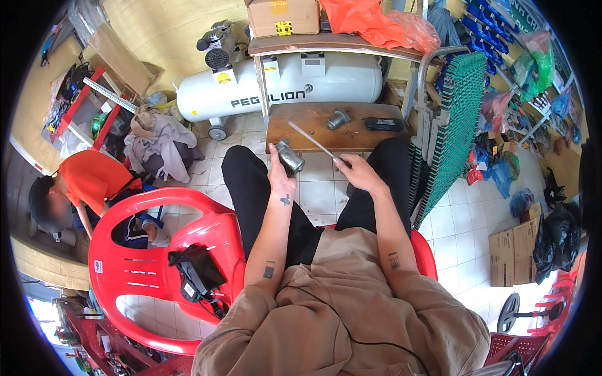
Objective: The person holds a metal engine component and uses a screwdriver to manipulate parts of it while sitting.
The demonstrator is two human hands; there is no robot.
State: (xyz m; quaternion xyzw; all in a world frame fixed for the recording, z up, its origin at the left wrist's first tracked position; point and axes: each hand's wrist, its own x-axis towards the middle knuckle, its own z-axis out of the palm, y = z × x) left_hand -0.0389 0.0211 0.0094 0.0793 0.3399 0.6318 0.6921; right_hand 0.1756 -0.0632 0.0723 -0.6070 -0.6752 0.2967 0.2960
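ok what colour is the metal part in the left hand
The metal part is silvery grey, clearest in head view.

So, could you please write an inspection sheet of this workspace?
Surface: wooden table with another metal part, black case
Work things: cylindrical metal part, long thin tool
Clutter: crumpled cloth at left; black device on red chair
Hands: left hand holds the cylindrical metal part; right hand holds the tool
Cables: thin black cable across the shirt
Surroundings: white tank ahead; green woven frame at right; another person at left
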